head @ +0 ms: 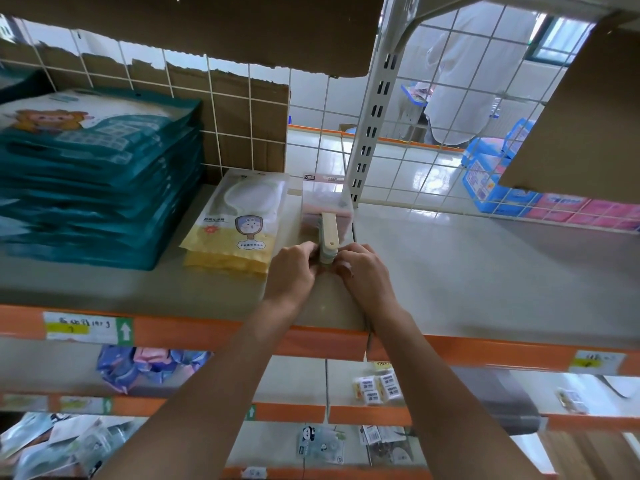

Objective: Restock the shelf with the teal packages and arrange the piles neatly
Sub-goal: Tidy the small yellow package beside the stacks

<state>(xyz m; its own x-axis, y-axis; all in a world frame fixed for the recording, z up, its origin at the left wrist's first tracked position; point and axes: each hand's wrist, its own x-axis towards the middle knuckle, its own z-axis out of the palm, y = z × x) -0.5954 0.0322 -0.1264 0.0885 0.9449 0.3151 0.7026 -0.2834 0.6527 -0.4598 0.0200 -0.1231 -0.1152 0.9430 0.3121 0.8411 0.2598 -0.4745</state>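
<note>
A tall pile of teal packages point(93, 174) lies on the left of the shelf point(467, 271), its top one showing a cartoon figure. To the right of it sits a short pile of yellow packages point(235, 223). Beside those stands a small stack of clear-wrapped items with cream and pastel handles point(329, 230) sticking toward me. My left hand point(291, 271) and my right hand point(363, 271) are on either side of the handle ends, fingers curled against them.
A wire grid and torn cardboard back the shelf. An upright steel post point(367, 133) stands behind the handled stack. A person in white stands beyond the grid. Lower shelves hold small packets. Cardboard point(581, 116) hangs at upper right.
</note>
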